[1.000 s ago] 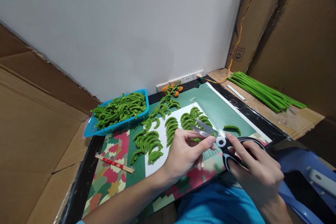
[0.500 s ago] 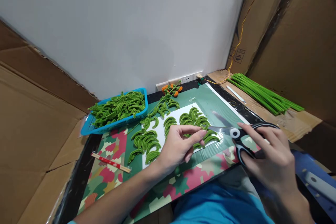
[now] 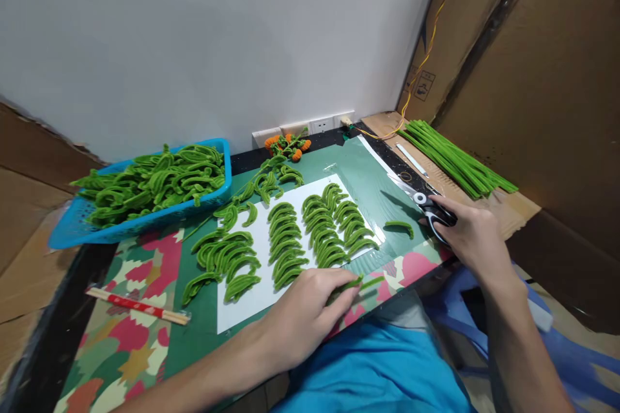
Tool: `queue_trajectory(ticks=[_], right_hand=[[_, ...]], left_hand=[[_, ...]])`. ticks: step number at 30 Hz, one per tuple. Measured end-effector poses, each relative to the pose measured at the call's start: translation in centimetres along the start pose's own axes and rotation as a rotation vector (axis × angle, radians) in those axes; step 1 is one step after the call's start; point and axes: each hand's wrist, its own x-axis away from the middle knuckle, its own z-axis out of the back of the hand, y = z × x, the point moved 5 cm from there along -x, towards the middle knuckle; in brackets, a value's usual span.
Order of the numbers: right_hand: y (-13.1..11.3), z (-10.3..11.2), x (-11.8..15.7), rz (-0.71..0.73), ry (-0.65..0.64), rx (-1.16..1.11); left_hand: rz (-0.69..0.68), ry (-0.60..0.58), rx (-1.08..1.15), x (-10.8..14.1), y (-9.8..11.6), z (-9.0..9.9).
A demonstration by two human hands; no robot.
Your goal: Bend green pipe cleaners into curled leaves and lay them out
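My right hand [image 3: 477, 235] is closed on a pair of black-and-white scissors [image 3: 422, 199], whose blades point to the far left over the mat's right side. Near the table's front edge, my left hand [image 3: 314, 310] pinches a green pipe cleaner piece [image 3: 372, 282]; part of it is hidden by the fingers. Curved green pipe cleaner pieces [image 3: 285, 242] lie in overlapping columns on a white sheet [image 3: 242, 316]. One single curved piece [image 3: 400, 226] rests on the green mat [image 3: 368, 168] between that sheet and the scissors.
At the left stands a blue basket [image 3: 68, 226] heaped with green pieces. Orange pipe cleaner flowers [image 3: 288, 145] lie by the wall sockets [image 3: 321, 126]. Wrapped chopsticks [image 3: 138, 306] are at the front left. A white pen [image 3: 411, 160] and green stems [image 3: 455, 158] lie at the right.
My left hand has come down toward the front edge, away from the blades. The scissors have moved away from me, off to the right side. A single curved piece now shows on the mat.
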Motion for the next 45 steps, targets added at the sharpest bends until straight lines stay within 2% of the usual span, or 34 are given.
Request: queue_trajectory(ticks=[2,6,11,15,23,27,30,33,34,36,38,40,42,45], right_hand=[[-0.1,-0.1,-0.8,-0.025,-0.026,0.015],[-0.8,0.1,-2.3,0.022,-0.063,-0.027],[-1.0,0.0,-3.2,-0.009,-0.105,-0.022],[-1.0,-0.4,-3.6,-0.033,-0.126,0.010],[0.3,-1.3,-5.5,0.077,-0.271,0.088],[0.8,-1.8,-7.0,0.137,-0.307,0.042],[0.2,-1.8,-7.0,0.191,-0.345,0.002],[-2.3,-0.5,-5.2,0.232,-0.262,-0.009],[-3.6,0.4,-4.1,0.239,-0.159,-0.020],[-7.3,1.9,-1.0,0.333,-0.090,-0.207],[-11.5,2.4,2.7,0.410,-0.254,-0.514],[-15.4,2.0,6.1,0.435,-0.470,-0.688],[-18.2,1.5,8.4,0.474,-0.475,-0.719],[-20.5,0.2,9.9,0.541,-0.362,-0.742]], left_hand=[[-0.097,0.029,-0.148,0.8,-0.6,-0.4],[-0.314,0.202,-0.360,2.6,-1.4,-0.9],[-0.402,0.289,-0.457,3.4,-1.4,-1.2],[-0.457,0.274,-0.629,3.5,-0.8,-1.3],[-0.382,0.206,-0.573,3.5,-1.9,-1.4],[-0.267,0.228,-0.305,3.4,-1.8,-0.4],[-0.030,0.296,0.014,2.8,-1.8,1.2],[0.189,0.293,0.357,2.2,-2.1,2.2],[0.223,0.283,0.454,2.0,-2.2,2.4],[0.250,0.304,0.596,1.7,-2.4,2.7],[0.265,0.375,0.669,1.6,-2.9,3.1],[0.279,0.463,0.711,1.8,-3.3,3.3],[0.282,0.540,0.733,2.1,-3.6,3.6],[0.276,0.613,0.733,2.6,-3.6,4.1]])
